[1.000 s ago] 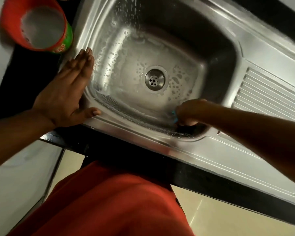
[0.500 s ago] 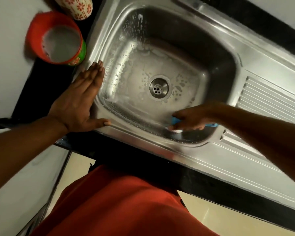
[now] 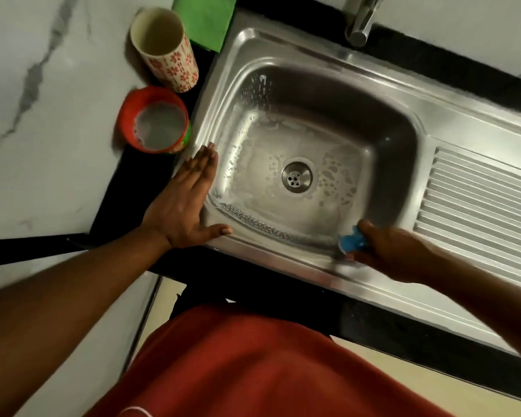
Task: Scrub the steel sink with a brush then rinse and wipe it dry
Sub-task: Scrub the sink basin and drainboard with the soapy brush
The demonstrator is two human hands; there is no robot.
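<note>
We see two bare forearms, no sleeves showing (nothing at either wrist), and a red garment (image 3: 253, 362) below, between the hands.

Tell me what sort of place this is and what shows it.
Most likely a home kitchen. A steel sink with a ribbed draining board is set in a black counter, a tap stands behind it, and two cups sit beside it against a marble wall.
</note>
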